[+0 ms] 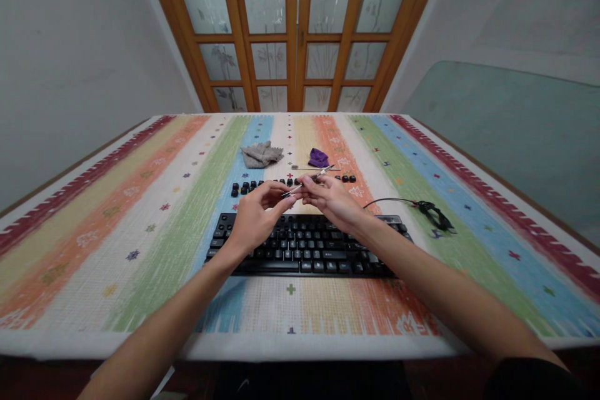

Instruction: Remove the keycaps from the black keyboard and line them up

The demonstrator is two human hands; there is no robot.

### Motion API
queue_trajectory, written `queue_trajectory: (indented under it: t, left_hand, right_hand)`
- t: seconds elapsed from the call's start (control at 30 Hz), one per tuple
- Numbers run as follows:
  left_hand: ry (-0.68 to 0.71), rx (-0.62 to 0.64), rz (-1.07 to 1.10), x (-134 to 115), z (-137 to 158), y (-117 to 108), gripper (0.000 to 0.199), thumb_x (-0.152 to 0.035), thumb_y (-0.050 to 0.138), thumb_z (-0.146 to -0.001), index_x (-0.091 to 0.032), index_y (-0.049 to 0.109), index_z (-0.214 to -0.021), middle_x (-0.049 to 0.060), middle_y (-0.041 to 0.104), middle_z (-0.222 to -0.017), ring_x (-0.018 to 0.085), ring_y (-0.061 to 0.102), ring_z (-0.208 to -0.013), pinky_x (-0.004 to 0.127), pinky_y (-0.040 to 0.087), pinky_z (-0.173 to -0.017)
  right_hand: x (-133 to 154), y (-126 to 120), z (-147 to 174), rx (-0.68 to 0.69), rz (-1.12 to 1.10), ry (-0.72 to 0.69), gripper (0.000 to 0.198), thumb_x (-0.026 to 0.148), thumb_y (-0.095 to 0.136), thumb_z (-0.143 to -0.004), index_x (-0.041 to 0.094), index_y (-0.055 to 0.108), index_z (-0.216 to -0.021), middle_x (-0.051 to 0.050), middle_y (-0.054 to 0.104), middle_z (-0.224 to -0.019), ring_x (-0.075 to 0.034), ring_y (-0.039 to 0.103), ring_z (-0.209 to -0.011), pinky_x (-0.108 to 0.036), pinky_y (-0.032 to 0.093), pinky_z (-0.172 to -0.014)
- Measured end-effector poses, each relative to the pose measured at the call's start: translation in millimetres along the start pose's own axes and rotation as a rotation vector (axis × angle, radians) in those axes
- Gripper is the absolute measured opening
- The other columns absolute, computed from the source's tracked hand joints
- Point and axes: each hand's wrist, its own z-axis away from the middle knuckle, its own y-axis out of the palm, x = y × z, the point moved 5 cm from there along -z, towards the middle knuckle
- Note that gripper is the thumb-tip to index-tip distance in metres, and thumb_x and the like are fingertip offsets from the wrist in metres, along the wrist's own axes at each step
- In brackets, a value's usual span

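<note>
Brown wooden double doors with patterned glass panes [291, 44] stand behind a tabletop [178, 231] spread with a striped multicoloured cloth [469, 212]. Person's bare left hand [257, 212] and bare right hand [336, 201] meet above the rear edge of a black rectangular plastic keyboard [304, 247]. Slender silvery metal tool [323, 170] is between the fingers of both hands: left fingers closed on its lower near end, right fingers gripping it further along. Tool slants, its far end sticking out past the right fingers, up and to the right. Exact tool type too small to tell.

Loose black plastic keycaps [254, 185] lie in rows just behind the keyboard, partly hidden by the hands. Beyond them: crumpled grey cloth [262, 155] on the left, small bunched purple cloth [319, 158] on the right, thin rod with a tufted end [294, 167] nearer the keycaps. Bundled black cable [434, 215] rests right of the keyboard, its lead running toward it behind the right forearm.
</note>
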Motion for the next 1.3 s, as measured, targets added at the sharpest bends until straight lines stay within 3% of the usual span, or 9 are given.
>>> queue_trajectory:
  t: [0.3, 0.43, 0.53, 0.6, 0.67, 0.7, 0.9, 1.07, 1.3]
  left_hand:
    - [-0.173, 0.123, 0.339, 8, -5, 25, 0.041, -0.039, 0.078, -0.076, -0.014, 0.065, -0.106, 0.008, 0.075, -0.096, 0.019, 0.073, -0.082, 0.038, 0.059, -0.086]
    - [-0.199, 0.197, 0.323, 5, -3, 34, 0.064, -0.033, 0.077, -0.078, -0.021, 0.047, -0.133, 0.000, 0.069, -0.083, 0.017, 0.072, -0.081, 0.037, 0.058, -0.086]
    - [-0.139, 0.188, 0.229, 5, -7, 28, 0.078, -0.029, 0.075, -0.078, -0.026, 0.034, -0.145, 0.000, 0.068, -0.087, 0.016, 0.070, -0.083, 0.034, 0.058, -0.084]
    - [-0.095, 0.205, 0.098, 7, -14, 20, 0.064, -0.030, 0.072, -0.080, -0.023, 0.046, -0.138, 0.003, 0.070, -0.091, 0.017, 0.069, -0.084, 0.034, 0.057, -0.083]
    - [-0.054, 0.255, -0.060, 11, -22, 12, 0.031, -0.032, 0.066, -0.084, -0.018, 0.065, -0.111, 0.007, 0.072, -0.094, 0.019, 0.069, -0.086, 0.036, 0.056, -0.084]
    - [-0.040, 0.258, -0.122, 14, -26, 8, 0.025, -0.033, 0.066, -0.084, -0.017, 0.068, -0.102, 0.007, 0.073, -0.093, 0.019, 0.069, -0.085, 0.037, 0.056, -0.084]
    - [0.025, 0.229, -0.399, 24, -50, -5, 0.019, -0.032, 0.074, -0.076, -0.017, 0.067, -0.086, 0.005, 0.074, -0.085, 0.019, 0.068, -0.076, 0.035, 0.055, -0.077]
    - [0.151, 0.259, -0.643, 29, -65, 10, 0.015, -0.025, 0.077, -0.074, -0.018, 0.068, -0.084, 0.004, 0.071, -0.083, 0.018, 0.061, -0.073, 0.032, 0.050, -0.074]
    - [0.264, 0.322, -0.726, 38, -79, 33, 0.018, -0.017, 0.067, -0.081, -0.019, 0.073, -0.098, 0.007, 0.068, -0.095, 0.020, 0.062, -0.083, 0.034, 0.050, -0.080]
  right_hand:
    - [3, -8, 7, -0.090, -0.042, -0.095, 0.052, 0.054, 0.089, -0.059, 0.019, 0.063, -0.086, -0.002, 0.073, -0.075, -0.015, 0.069, -0.070, -0.027, 0.053, -0.069]
    - [13, -16, 10, -0.128, 0.020, -0.178, 0.053, 0.057, 0.087, -0.061, 0.020, 0.062, -0.089, -0.005, 0.075, -0.086, -0.015, 0.068, -0.072, -0.027, 0.051, -0.067]
    - [24, -26, 13, -0.162, 0.058, -0.237, 0.049, 0.059, 0.083, -0.067, 0.021, 0.059, -0.088, -0.006, 0.077, -0.088, -0.015, 0.068, -0.074, -0.027, 0.048, -0.067]
    - [29, -33, 15, -0.179, 0.076, -0.256, 0.048, 0.059, 0.082, -0.068, 0.021, 0.059, -0.087, -0.006, 0.077, -0.086, -0.015, 0.067, -0.074, -0.026, 0.047, -0.066]
    - [32, -40, 18, -0.190, 0.107, -0.265, 0.048, 0.060, 0.081, -0.069, 0.021, 0.060, -0.087, -0.005, 0.076, -0.084, -0.016, 0.068, -0.074, -0.027, 0.047, -0.066]
    - [33, -43, 19, -0.193, 0.124, -0.270, 0.048, 0.060, 0.081, -0.069, 0.021, 0.060, -0.087, -0.005, 0.076, -0.085, -0.016, 0.068, -0.074, -0.027, 0.047, -0.066]
    - [31, -54, 26, -0.194, 0.160, -0.280, 0.045, 0.058, 0.079, -0.073, 0.019, 0.063, -0.086, -0.008, 0.077, -0.085, -0.016, 0.067, -0.072, -0.028, 0.047, -0.064]
    - [32, -54, 29, -0.157, 0.191, -0.299, 0.041, 0.057, 0.076, -0.078, 0.018, 0.063, -0.086, -0.008, 0.078, -0.084, -0.016, 0.067, -0.070, -0.028, 0.048, -0.064]
    - [35, -50, 32, -0.098, 0.289, -0.302, 0.040, 0.057, 0.074, -0.080, 0.019, 0.062, -0.084, -0.008, 0.077, -0.083, -0.017, 0.068, -0.070, -0.030, 0.049, -0.064]
